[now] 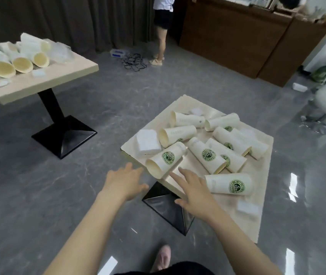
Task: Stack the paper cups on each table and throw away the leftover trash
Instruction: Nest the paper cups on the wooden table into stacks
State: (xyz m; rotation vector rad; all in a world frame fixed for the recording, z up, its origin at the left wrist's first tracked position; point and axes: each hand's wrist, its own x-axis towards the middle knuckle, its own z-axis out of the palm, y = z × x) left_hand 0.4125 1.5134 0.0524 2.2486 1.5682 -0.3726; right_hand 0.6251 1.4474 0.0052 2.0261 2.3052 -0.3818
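Observation:
Several white paper cups with green logos lie on their sides on the near table [261, 219]. The closest cup [165, 158] points its mouth toward me at the table's left edge; another cup [230, 184] lies to the right. My left hand [123, 182] hovers open over the floor just left of the table. My right hand [193, 188] is spread open above the table's front edge, between those two cups, touching neither. White napkins [147, 142] sit at the left corner, and a crumpled tissue [248, 209] lies at the front right.
A second table [45, 84] at the far left holds more lying cups [22, 64] and tissue scraps. A person [163, 26] stands at the back by dark curtains, with cables [134, 60] on the floor. A wooden counter [235, 36] is at the back right. My foot [162, 257] is below.

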